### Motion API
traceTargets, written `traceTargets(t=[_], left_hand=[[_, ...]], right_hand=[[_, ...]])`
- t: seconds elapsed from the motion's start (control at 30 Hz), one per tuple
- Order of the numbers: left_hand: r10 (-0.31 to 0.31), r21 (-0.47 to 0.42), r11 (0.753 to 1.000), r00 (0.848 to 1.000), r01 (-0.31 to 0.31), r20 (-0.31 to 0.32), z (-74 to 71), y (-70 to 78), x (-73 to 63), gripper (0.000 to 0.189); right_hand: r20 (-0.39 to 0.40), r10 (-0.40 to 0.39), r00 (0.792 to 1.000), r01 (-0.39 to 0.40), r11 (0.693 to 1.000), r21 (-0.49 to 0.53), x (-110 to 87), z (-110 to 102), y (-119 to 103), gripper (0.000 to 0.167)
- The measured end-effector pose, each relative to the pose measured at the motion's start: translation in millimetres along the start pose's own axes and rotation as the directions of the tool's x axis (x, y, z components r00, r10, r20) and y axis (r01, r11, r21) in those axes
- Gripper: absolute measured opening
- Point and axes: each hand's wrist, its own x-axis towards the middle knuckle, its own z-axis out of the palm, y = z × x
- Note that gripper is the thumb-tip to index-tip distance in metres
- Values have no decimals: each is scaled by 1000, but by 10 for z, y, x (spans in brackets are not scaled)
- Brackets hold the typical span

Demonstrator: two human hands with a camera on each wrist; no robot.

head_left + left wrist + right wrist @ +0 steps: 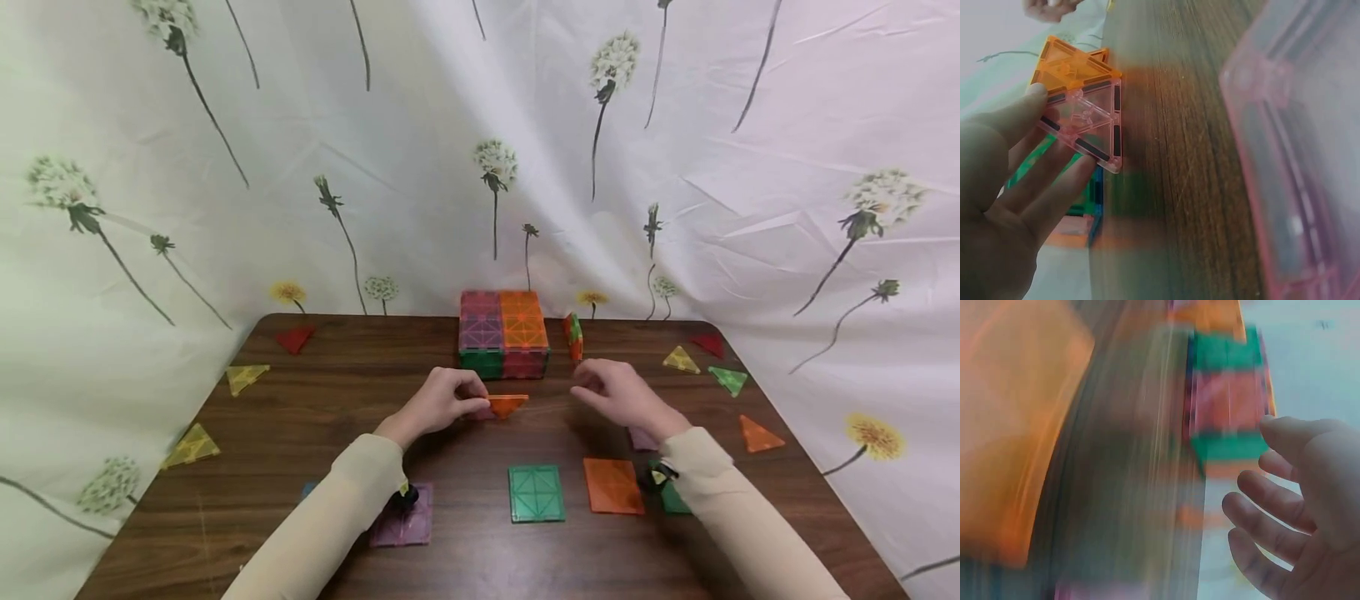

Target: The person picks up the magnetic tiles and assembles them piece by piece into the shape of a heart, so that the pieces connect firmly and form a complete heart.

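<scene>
In the left wrist view, my left hand (1016, 169) pinches a pink triangular magnetic tile (1094, 122) between thumb and fingers. An orange triangular magnetic tile (507, 405) adjoins the pink one, edge to edge, and both stand upright just in front of a box of square tiles (504, 333). The box has purple and orange tiles on top, green and red ones on its near side. My right hand (618, 393) hovers right of them, fingers loosely bent and holding nothing. Beyond its fingertips, a few green and orange tiles (574, 337) stand on edge beside the box.
Nearer me lie flat square tiles: green (536, 493), orange (613, 486) and purple (408, 521), the last partly under my left wrist. Yellow triangles (193, 447) and a red triangle (296, 339) line the left side; several triangles, one orange (761, 434), line the right. A flowered curtain hangs behind.
</scene>
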Motion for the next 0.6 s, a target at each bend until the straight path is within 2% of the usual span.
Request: traceTargets(t=[0.17,0.3,0.37,0.43,0.53,0.6], left_hand=[[-6,-7,1000,1000,7,11,-12,17,-13,7],[-9,-4,1000,1000,9,5,-3,9,-18,6],[-7,-7,1000,1000,7,3,3,2,-20,5],[-9,-11,1000,1000,9,-1,6,-7,-21,5],[-9,-16,1000,1000,9,-4,6,-15,-25,4],[-7,-21,1000,1000,7,-2,5,-17,-31,4]], right_hand=[[-79,98,992,-105,991,-87,-361,-300,400,15],[-132,193,972,-214,964,-160,-700,-557,659,17],[-139,265,954,-290,933,-212,-875,-677,762,26],[-123,348,930,-368,890,-270,-1047,-784,846,39],[-78,476,876,-472,814,-337,-1292,-902,944,54],[-38,537,843,-510,775,-373,-1430,-955,999,58]])
